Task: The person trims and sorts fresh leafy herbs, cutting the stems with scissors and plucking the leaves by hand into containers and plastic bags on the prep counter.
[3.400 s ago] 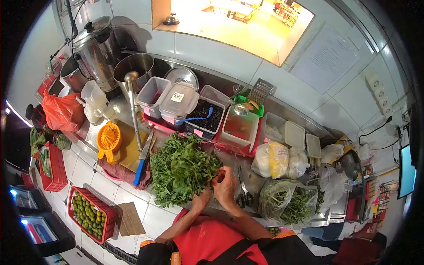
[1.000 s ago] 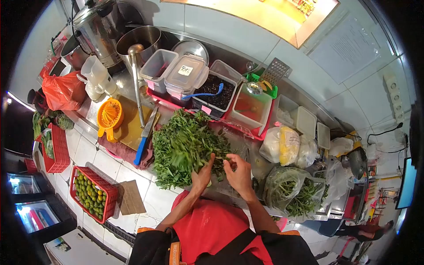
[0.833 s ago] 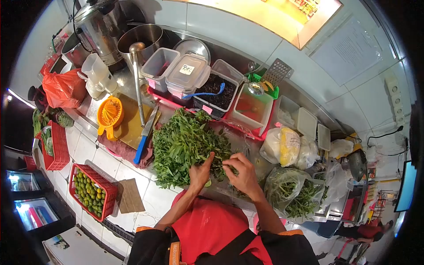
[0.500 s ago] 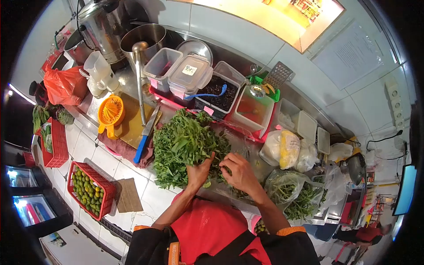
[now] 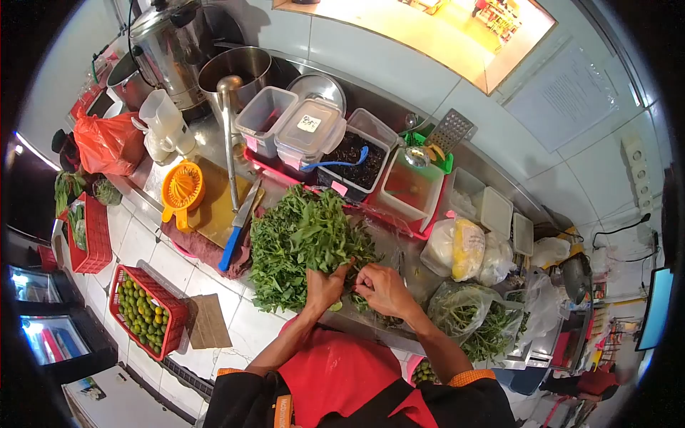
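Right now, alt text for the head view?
A person's left hand grips a bunch of leafy greens at a metal counter, the right hand close beside it. An orange juicer and blue-handled knife lie to the left, a clear bag of greens to the right, plastic containers behind.

Down comes the right hand [image 5: 385, 291]! Deep against the leafy greens [image 5: 300, 239] at first, it has slid toward the counter's [image 5: 412, 267] near edge, drawing apart from the left hand [image 5: 325, 287]. And those fingers, raised a second ago, now curl downward!
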### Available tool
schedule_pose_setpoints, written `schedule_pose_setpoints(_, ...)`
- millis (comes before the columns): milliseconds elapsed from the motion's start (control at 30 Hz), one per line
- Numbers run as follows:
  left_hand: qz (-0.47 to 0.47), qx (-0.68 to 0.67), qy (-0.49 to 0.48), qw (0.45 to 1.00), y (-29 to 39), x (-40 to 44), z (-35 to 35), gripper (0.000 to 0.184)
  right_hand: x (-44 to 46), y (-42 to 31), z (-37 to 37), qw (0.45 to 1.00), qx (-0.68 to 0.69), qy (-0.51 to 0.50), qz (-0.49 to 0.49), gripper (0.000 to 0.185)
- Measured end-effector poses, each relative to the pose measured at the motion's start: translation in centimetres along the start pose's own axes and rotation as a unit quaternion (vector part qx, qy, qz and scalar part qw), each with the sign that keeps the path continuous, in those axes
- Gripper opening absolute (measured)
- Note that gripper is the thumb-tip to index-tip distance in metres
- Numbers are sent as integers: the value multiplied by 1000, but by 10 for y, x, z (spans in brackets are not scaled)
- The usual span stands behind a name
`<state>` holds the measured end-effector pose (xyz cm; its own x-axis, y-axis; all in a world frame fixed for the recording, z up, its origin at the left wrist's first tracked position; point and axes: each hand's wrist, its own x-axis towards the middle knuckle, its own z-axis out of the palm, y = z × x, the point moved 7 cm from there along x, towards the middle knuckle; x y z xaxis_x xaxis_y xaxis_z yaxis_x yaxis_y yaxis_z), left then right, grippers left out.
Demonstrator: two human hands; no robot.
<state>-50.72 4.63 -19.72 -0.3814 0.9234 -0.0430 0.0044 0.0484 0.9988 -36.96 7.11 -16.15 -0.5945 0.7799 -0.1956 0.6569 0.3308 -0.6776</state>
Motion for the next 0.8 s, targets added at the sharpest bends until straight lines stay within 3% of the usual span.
schedule_pose_setpoints(100,-26,-45,-9,999,-12,3,0,23,-1,-4,-7,999,47,-12,-3,19)
schedule_pose_setpoints(200,35,41,18,998,-1,0,-1,22,-6,-3,-6,998,69,-6,-9,22)
schedule_pose_setpoints(267,63,69,-4,996,16,-5,3,21,-7,7,1,998,25,-25,48,25)
schedule_pose_setpoints(400,88,137,-15,986,-4,-8,6,20,-9,-2,-3,996,-84,-27,24,25)
schedule_pose_setpoints(500,31,51,-44,997,-18,-4,8,23,-9,2,2,995,-58,-76,28,22)
schedule_pose_setpoints(567,-153,-30,-117,981,-49,-3,12,29,-9,11,4,992,89,-80,44,21)
schedule_pose_setpoints(700,-118,-22,-105,987,-24,-4,10,30,-9,18,10,986,144,-87,21,21)
schedule_pose_setpoints(733,-119,-104,-111,981,-19,-6,14,33,-10,19,12,986,135,-95,17,19)
schedule_pose_setpoints(800,-149,-124,-107,975,-14,-6,11,36,-11,19,13,986,128,-103,15,17)
